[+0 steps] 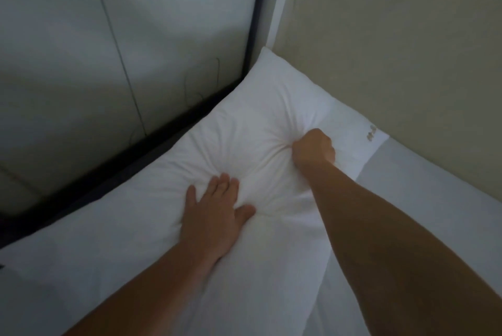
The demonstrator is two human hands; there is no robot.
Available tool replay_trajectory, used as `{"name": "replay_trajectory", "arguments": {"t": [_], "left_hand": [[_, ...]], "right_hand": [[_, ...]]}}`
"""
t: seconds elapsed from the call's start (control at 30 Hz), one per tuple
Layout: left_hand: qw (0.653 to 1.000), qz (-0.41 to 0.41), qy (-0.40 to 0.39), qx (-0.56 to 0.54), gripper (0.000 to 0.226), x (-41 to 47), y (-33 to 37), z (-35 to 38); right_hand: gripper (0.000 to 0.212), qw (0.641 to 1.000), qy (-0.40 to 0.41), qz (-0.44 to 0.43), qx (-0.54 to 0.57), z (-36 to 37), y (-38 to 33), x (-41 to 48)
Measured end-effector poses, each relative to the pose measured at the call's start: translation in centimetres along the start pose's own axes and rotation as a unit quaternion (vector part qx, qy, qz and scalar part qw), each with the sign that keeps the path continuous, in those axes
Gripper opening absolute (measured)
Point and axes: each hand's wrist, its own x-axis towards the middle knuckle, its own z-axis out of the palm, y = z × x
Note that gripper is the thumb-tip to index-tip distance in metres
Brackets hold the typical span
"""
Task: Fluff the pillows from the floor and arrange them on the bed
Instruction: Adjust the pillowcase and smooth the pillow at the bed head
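A white pillow (244, 129) lies on the bed (434, 213) in the corner, against the padded headboard and the side wall. My left hand (214, 213) presses flat on the pillow's near middle, fingers spread, and the cloth puckers around it. My right hand (313, 149) is balled into a fist and sunk into the pillow farther right, with creases radiating from it. More white bedding or a second pillow (95, 267) stretches to the lower left under my forearm.
A pale padded headboard (108, 50) with a dark frame edge (152, 151) fills the left. A beige wall (394, 50) borders the bed on the right. A small grey mark (370, 133) shows on the pillow's right edge.
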Motion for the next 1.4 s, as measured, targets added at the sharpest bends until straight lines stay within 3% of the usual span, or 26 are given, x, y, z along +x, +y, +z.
{"name": "replay_trajectory", "arguments": {"t": [0.13,0.23,0.3,0.33,0.43,0.5,0.53,0.6,0.63,0.7,0.8,0.97,1.07,1.2,1.27,1.33,1.4], "left_hand": [[0.998,-0.017,0.046,0.046,0.038,-0.3,1.7,-3.1],[0.987,0.001,0.161,0.011,0.032,-0.2,4.1,-5.8],[0.966,0.042,0.253,-0.038,0.025,-0.2,5.1,-6.5],[0.964,0.049,0.259,-0.044,0.023,-0.2,5.5,-6.7],[0.994,0.017,0.105,0.017,0.046,-0.6,5.1,-4.5],[0.998,0.000,0.047,0.050,0.064,-0.7,3.5,-2.3],[0.998,-0.008,0.046,0.050,0.072,-0.8,2.8,-1.5],[0.997,-0.040,0.058,0.037,0.085,-1.0,1.9,-0.6],[0.995,-0.066,0.061,0.031,0.091,-1.1,1.5,-0.5],[0.992,-0.109,0.051,0.027,0.101,-1.8,0.7,-0.2],[0.988,-0.148,0.030,0.021,0.111,-3.9,-0.9,0.0],[0.984,-0.175,0.007,0.019,0.115,-5.7,-2.2,-0.4],[0.986,-0.161,0.033,0.014,0.114,-5.4,-2.2,-1.9],[0.992,-0.077,0.077,0.065,0.095,-3.2,-2.1,-3.4],[0.991,-0.099,0.030,0.088,0.092,-3.5,-3.7,-3.0],[0.980,-0.177,-0.002,0.093,0.091,-4.7,-7.0,-2.9],[0.961,-0.259,0.009,0.092,0.089,-5.8,-9.7,-4.2]], "right_hand": [[0.020,0.995,0.067,-0.007,0.068,-4.3,-1.0,0.2],[0.017,0.985,0.137,-0.045,0.092,-8.5,-2.5,1.4],[0.019,0.985,0.146,-0.066,0.066,-9.6,-2.3,2.0],[0.020,0.987,0.137,-0.067,0.045,-9.5,-1.7,2.3],[0.024,0.996,0.074,-0.046,0.010,-7.2,0.6,2.2],[0.036,0.995,0.037,-0.091,0.003,-4.9,1.4,0.8],[0.046,0.985,0.028,-0.168,-0.017,-3.5,1.6,-0.3],[0.060,0.928,-0.021,-0.359,-0.096,-0.9,2.0,-2.4],[0.065,0.902,-0.047,-0.407,-0.135,0.3,2.4,-2.8],[0.072,0.915,-0.058,-0.367,-0.159,0.9,3.5,-1.1],[0.081,0.963,-0.063,-0.204,-0.163,0.4,4.7,3.1],[0.080,0.966,-0.091,-0.188,-0.151,-0.7,3.9,2.2],[0.079,0.955,-0.052,-0.249,-0.152,-1.6,2.1,-0.7],[0.079,0.898,-0.061,-0.410,-0.152,-0.1,-0.9,-4.9],[0.076,0.921,-0.080,-0.338,-0.179,0.0,1.3,-4.0],[0.077,0.968,-0.067,-0.154,-0.186,-1.2,5.7,-1.4],[0.081,0.983,-0.041,0.028,-0.178,-3.4,9.2,0.0]]}}
